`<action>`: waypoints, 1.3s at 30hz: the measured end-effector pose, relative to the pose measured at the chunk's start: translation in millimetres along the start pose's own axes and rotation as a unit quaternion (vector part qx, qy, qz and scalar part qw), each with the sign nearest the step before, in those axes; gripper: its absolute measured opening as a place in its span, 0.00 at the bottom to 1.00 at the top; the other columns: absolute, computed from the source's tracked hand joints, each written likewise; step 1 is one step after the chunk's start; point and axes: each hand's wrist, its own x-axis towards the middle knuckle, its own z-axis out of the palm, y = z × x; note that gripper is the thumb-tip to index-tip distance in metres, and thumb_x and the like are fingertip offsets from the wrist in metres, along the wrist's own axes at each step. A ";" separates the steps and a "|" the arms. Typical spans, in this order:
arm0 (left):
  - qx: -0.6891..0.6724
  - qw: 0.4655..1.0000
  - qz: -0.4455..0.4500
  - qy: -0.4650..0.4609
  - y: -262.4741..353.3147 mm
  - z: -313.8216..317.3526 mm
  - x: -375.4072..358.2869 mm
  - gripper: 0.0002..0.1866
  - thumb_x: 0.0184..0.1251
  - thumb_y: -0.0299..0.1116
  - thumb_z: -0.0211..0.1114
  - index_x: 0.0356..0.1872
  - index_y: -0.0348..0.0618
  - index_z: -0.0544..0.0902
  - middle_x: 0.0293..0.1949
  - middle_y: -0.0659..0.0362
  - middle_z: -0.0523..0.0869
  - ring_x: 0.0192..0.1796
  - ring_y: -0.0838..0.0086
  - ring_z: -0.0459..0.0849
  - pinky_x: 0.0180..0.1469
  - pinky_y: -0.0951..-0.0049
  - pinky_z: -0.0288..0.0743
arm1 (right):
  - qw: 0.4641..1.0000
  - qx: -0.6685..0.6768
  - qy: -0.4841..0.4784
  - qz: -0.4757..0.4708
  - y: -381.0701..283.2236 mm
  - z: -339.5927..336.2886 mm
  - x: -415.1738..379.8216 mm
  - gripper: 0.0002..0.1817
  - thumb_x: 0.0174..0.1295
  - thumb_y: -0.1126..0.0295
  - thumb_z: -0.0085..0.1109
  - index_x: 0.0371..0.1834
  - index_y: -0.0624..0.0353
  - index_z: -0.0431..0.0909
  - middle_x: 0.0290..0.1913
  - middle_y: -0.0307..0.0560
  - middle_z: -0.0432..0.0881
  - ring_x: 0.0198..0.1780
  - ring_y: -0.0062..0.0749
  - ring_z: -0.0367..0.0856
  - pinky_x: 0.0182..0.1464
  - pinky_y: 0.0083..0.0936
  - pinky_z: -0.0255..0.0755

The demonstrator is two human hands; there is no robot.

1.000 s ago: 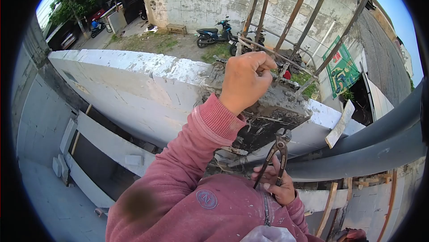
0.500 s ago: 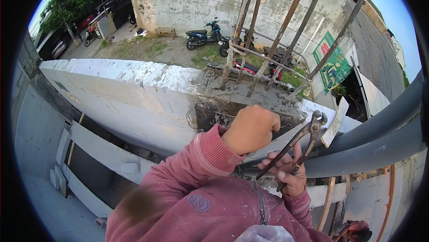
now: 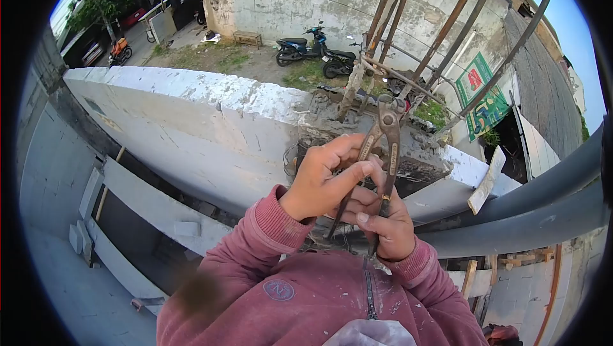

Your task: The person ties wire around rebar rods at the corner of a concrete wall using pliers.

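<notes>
A pair of worn steel end-cutting pincers (image 3: 389,130) stands nearly upright in front of my chest, jaws up, the two long handles spread apart and pointing down. My right hand (image 3: 391,230) is closed around the lower handles, thumb across the right one. My left hand (image 3: 325,183) has its thumb and fingers closed at the left handle, just below the pivot. Whether a small piece is also pinched there is hidden. Behind the jaws, a rough concrete column stub (image 3: 348,106) carries rusty upright rebar (image 3: 447,23).
A white-topped wall (image 3: 191,87) runs left from the stub. Thick grey pipes (image 3: 523,221) curve along the right, beside a wood offcut (image 3: 487,180). Below left lies a framed opening (image 3: 137,237). Parked motorbikes (image 3: 300,51) and a green banner (image 3: 479,94) are beyond.
My left hand has come down from a raised fist onto the pincers' left handle. The pincers have moved left and up and turned more upright in my right hand. The view has shifted slightly.
</notes>
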 end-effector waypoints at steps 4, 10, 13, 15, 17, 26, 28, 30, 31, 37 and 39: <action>0.052 0.997 0.035 0.040 29.9 -44.6 13.6 0.18 0.68 0.25 0.53 0.57 0.28 0.71 0.32 0.56 0.83 0.33 0.79 0.80 0.39 0.78 0.76 | 0.997 0.061 -0.046 -0.024 21.8 29.7 52.5 0.41 0.61 0.80 0.42 0.75 0.44 0.36 0.67 0.63 0.60 0.65 0.53 0.65 0.65 0.50 0.59; 0.482 0.867 0.104 0.068 56.1 -110.6 55.4 0.15 0.64 0.24 0.54 0.51 0.35 0.79 0.29 0.58 0.84 0.27 0.75 0.81 0.32 0.77 0.74 | 0.977 0.198 -0.018 -0.082 52.9 72.7 120.3 0.37 0.67 0.74 0.40 0.75 0.43 0.33 0.68 0.64 0.58 0.69 0.52 0.58 0.68 0.51 0.52; 0.600 0.783 0.164 0.025 73.3 -130.3 76.0 0.15 0.61 0.26 0.56 0.49 0.40 0.81 0.32 0.55 0.84 0.31 0.65 0.82 0.35 0.70 0.75 | 0.964 0.253 -0.023 -0.082 61.6 87.4 140.4 0.35 0.69 0.71 0.38 0.75 0.42 0.34 0.67 0.63 0.59 0.69 0.52 0.59 0.66 0.52 0.55; 0.614 0.770 0.172 0.004 85.1 -136.6 86.9 0.13 0.59 0.30 0.58 0.44 0.46 0.84 0.36 0.53 0.85 0.38 0.57 0.83 0.40 0.62 0.75 | 0.958 0.274 -0.023 -0.081 63.3 94.8 149.7 0.33 0.70 0.69 0.38 0.75 0.41 0.35 0.65 0.63 0.61 0.68 0.52 0.60 0.65 0.51 0.57; 0.598 0.775 0.201 -0.031 90.7 -136.4 96.8 0.12 0.59 0.31 0.59 0.43 0.47 0.84 0.36 0.54 0.85 0.38 0.58 0.83 0.39 0.63 0.75 | 0.953 0.274 -0.036 -0.121 63.8 100.1 154.5 0.31 0.71 0.66 0.38 0.74 0.42 0.39 0.61 0.60 0.66 0.64 0.48 0.64 0.64 0.48 0.60; 0.632 0.735 0.210 -0.129 105.8 -135.4 128.7 0.13 0.57 0.30 0.59 0.42 0.49 0.85 0.33 0.57 0.86 0.36 0.59 0.83 0.37 0.63 0.76 | 0.941 0.311 -0.033 -0.131 56.2 116.5 167.9 0.28 0.71 0.68 0.37 0.73 0.46 0.45 0.57 0.54 0.68 0.59 0.38 0.69 0.61 0.40 0.63; 0.657 0.710 0.212 -0.138 105.6 -136.8 137.4 0.13 0.57 0.30 0.59 0.42 0.50 0.86 0.33 0.57 0.85 0.35 0.59 0.83 0.37 0.62 0.76 | 0.941 0.318 -0.002 -0.117 54.0 120.7 174.9 0.27 0.71 0.65 0.38 0.72 0.43 0.47 0.58 0.51 0.69 0.60 0.37 0.68 0.59 0.41 0.64; 0.678 0.690 0.222 -0.124 104.9 -136.1 138.2 0.13 0.57 0.30 0.59 0.41 0.51 0.86 0.33 0.57 0.85 0.35 0.59 0.83 0.36 0.61 0.75 | 0.941 0.317 0.007 -0.118 51.7 119.1 179.6 0.26 0.71 0.66 0.38 0.71 0.44 0.49 0.58 0.50 0.69 0.59 0.36 0.68 0.59 0.40 0.64; 0.689 0.678 0.228 -0.117 106.3 -135.3 140.1 0.13 0.56 0.30 0.59 0.41 0.51 0.86 0.32 0.58 0.85 0.34 0.59 0.83 0.36 0.61 0.75 | 0.941 0.317 0.009 -0.121 50.0 117.8 181.9 0.25 0.71 0.66 0.38 0.71 0.44 0.49 0.58 0.49 0.69 0.59 0.36 0.68 0.58 0.40 0.65; 0.677 0.663 0.288 -0.136 114.5 -125.0 128.6 0.14 0.54 0.25 0.60 0.42 0.49 0.85 0.27 0.58 0.81 0.32 0.61 0.80 0.33 0.64 0.73 | 0.938 0.326 -0.025 -0.112 59.9 109.6 190.6 0.24 0.70 0.69 0.39 0.69 0.48 0.50 0.53 0.50 0.72 0.54 0.35 0.71 0.55 0.41 0.67; 0.663 0.677 0.288 -0.136 116.8 -119.5 122.6 0.15 0.52 0.24 0.61 0.42 0.49 0.85 0.27 0.58 0.82 0.32 0.62 0.81 0.33 0.66 0.73 | 0.931 0.347 -0.025 -0.110 60.4 110.6 195.2 0.22 0.69 0.72 0.39 0.66 0.51 0.54 0.50 0.48 0.74 0.51 0.35 0.73 0.51 0.38 0.69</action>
